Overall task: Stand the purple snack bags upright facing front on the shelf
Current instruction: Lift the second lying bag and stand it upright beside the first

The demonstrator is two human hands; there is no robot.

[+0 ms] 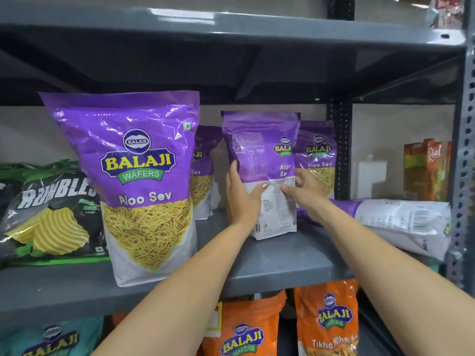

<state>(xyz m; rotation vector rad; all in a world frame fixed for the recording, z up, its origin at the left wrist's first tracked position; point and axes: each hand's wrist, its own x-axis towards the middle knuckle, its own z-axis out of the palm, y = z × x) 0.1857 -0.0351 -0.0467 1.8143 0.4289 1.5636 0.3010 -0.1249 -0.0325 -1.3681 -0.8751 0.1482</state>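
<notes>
On the grey shelf (270, 263) a large purple Aloo Sev bag (138, 181) stands upright at the front left, label facing out. Behind it a second purple bag (204, 173) peeks out. In the middle, a purple bag (259, 150) stands upright with its back and side turned toward me. My left hand (241, 196) grips its left edge and my right hand (300, 191) holds its right side. Another upright purple bag (318, 155) stands behind it, front facing out. One purple bag (390, 217) lies flat at the right, back side up.
A dark Rumbles chip bag (51, 209) leans at the far left. Orange juice cartons (426, 170) stand at the back right beside the perforated metal post (462, 176). Orange snack bags (326, 322) and a teal bag (56, 340) fill the shelf below.
</notes>
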